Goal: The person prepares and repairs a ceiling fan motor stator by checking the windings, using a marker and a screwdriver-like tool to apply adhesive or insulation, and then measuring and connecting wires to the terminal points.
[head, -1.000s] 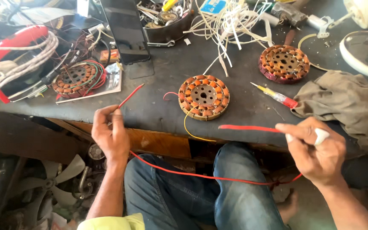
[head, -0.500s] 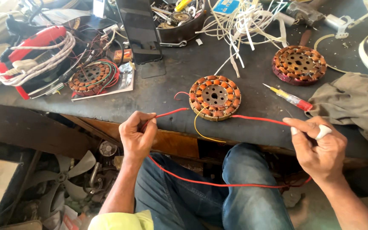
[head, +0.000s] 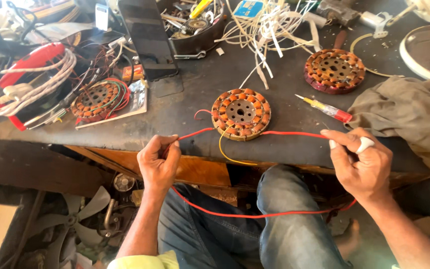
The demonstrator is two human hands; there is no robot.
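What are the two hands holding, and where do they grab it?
Both hold one red wire: left hand pinches one stretch, right hand another, a loop sagging between.

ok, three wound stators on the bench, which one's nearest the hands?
The middle stator, at the bench's front edge between left hand and right hand; the other two lie farther back.

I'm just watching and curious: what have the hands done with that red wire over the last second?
The left hand moved right along the bench edge, nearer the middle stator. Its end of the red wire, sticking up before, now runs toward the stator. The right hand kept pinching the wire, whose loop still hangs over the lap. Stators, screwdriver and cloth stayed put.
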